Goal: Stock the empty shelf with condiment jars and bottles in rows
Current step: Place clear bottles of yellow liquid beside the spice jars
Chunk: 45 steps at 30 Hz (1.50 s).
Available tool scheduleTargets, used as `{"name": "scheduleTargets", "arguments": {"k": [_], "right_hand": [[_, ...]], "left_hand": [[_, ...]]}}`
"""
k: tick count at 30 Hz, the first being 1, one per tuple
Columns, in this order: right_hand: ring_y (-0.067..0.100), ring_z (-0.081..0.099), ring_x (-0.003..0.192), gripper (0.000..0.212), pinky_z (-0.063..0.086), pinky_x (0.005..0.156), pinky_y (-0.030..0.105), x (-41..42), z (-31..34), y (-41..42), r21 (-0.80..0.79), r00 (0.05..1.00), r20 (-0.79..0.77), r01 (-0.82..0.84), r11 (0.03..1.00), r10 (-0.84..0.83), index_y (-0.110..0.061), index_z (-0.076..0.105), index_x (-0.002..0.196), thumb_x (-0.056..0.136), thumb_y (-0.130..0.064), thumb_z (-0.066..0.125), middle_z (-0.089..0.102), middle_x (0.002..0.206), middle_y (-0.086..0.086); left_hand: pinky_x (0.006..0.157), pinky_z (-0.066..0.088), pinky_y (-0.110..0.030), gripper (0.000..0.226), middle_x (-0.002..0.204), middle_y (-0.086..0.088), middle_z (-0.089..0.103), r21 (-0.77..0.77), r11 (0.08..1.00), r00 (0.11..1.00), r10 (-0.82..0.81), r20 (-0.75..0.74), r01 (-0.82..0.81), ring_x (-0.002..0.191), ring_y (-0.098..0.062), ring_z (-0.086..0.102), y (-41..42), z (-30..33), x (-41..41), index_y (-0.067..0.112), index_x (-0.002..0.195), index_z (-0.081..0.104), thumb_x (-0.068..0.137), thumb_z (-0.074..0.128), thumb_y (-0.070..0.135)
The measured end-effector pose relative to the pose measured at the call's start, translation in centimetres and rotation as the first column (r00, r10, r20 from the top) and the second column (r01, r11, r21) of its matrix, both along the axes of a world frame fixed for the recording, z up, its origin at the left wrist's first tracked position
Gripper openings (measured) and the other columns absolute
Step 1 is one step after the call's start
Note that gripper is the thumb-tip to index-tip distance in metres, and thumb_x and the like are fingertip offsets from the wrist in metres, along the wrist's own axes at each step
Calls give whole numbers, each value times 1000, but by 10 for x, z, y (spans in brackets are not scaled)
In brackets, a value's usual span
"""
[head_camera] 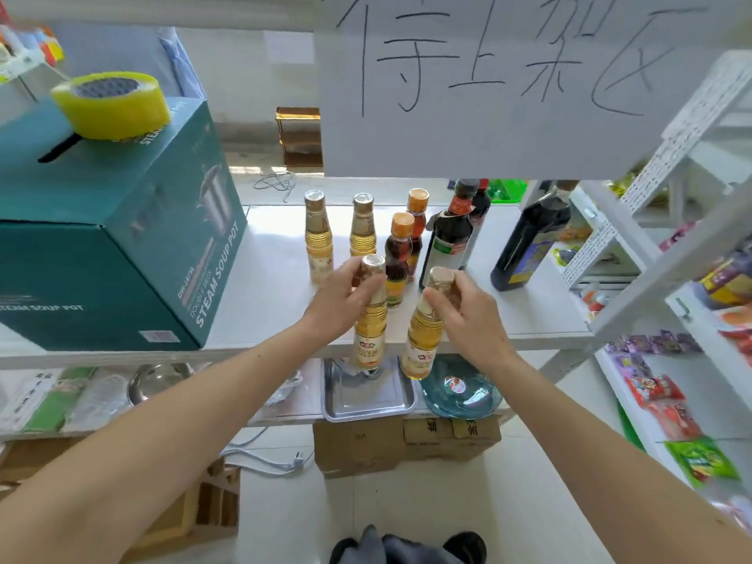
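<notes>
Head view: looking down on the white shelf (pixel 268 278), with a teal soup-pot box (pixel 101 246) taking up its left end. Standing well right, a big dark bottle (pixel 529 242); beside it two dark bottles (pixel 451 238), then two amber bottles (pixel 401 258) and two pale golden bottles (pixel 319 238) forming rows toward the back. Gripping one more golden bottle (pixel 370 331) by the neck in the left hand (pixel 342 303), fingers curled round below the cap. Pinching another golden bottle (pixel 423 339) the same way in the right hand (pixel 464 307). Both bottles hanging just at the shelf's front lip, not yet set down. Best lifting clear of the lip, keeping each upright, then setting them in front of the two matching golden ones, avoiding knocking the amber bottle just behind.
</notes>
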State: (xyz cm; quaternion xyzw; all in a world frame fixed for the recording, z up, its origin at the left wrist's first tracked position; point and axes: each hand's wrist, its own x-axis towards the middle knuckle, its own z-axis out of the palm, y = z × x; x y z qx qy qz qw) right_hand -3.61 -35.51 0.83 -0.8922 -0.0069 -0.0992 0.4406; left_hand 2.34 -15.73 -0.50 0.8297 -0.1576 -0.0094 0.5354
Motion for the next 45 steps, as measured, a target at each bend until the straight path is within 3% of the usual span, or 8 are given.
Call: {"name": "scheduleTargets", "arguments": {"k": [10, 15, 20, 26, 30, 33, 38, 45], "right_hand": [[0, 49, 62, 17, 35, 55, 15, -76, 15, -125, 34, 940, 2, 341, 939, -342, -15, 54, 93, 96, -31, 58, 52, 69, -11], [0, 51, 64, 16, 37, 56, 13, -121, 21, -197, 39, 876, 23, 480, 876, -481, -14, 56, 96, 96, -30, 58, 55, 72, -9], [0, 50, 67, 18, 37, 60, 17, -177, 28, -277, 23, 793, 39, 608, 793, -609, -14, 55, 96, 96, -31, 57, 55, 73, -10], [4, 53, 72, 15, 38, 59, 10, -252, 46, -373, 16, 697, 46, 716, 698, -716, -16, 57, 101, 96, -30, 58, 59, 80, -7], [0, 53, 73, 16, 38, 60, 6, -294, 54, -430, -5, 614, 49, 789, 615, -788, -18, 57, 106, 96, -30, 56, 60, 84, -8], [-4, 52, 70, 15, 37, 59, 6, -318, 56, -469, -21, 547, 61, 837, 547, -835, -20, 56, 106, 96, -31, 56, 58, 79, -14], [7, 51, 69, 18, 38, 61, 21, -338, 59, -537, -24, 424, 58, 906, 423, -904, -15, 56, 100, 96, -32, 56, 58, 80, -6], [13, 55, 76, 21, 40, 64, 20, -335, 75, -643, 2, 248, 102, 968, 250, -963, -15, 57, 102, 95, -35, 57, 60, 86, -6]], "left_hand": [[63, 42, -25, 18, 72, 7, 56, 42, 956, 956, -292, 16, 291, 64, -6, 51, -140, 22, -38, 13, 91, 57, 96, 55, 31], [82, 53, -43, 28, 93, -7, 69, 10, 911, 910, -412, -46, 413, 89, -21, 65, -226, 25, -57, 15, 98, 59, 92, 55, 42], [74, 50, -38, 24, 85, -9, 67, 8, 855, 855, -518, -25, 519, 76, -17, 60, -328, 29, -90, 11, 96, 58, 94, 56, 35], [78, 50, -43, 23, 90, -14, 63, -39, 765, 765, -644, -19, 643, 84, -27, 59, -455, 36, -145, 8, 98, 58, 95, 56, 30], [74, 49, -41, 15, 74, 1, 57, -97, 712, 712, -701, -42, 695, 71, -15, 53, -528, 45, -176, 19, 82, 55, 93, 57, 29], [82, 53, -46, 19, 89, -4, 68, -121, 647, 646, -761, -51, 753, 87, -23, 63, -580, 49, -190, 20, 95, 61, 90, 56, 37], [70, 46, -39, 13, 78, -1, 57, -113, 557, 560, -828, -2, 823, 72, -15, 51, -668, 54, -199, 19, 94, 59, 95, 55, 31], [64, 45, -26, 18, 80, 3, 61, -73, 381, 383, -923, 20, 922, 67, -9, 53, -793, 70, -191, 17, 104, 60, 94, 57, 32]]}}
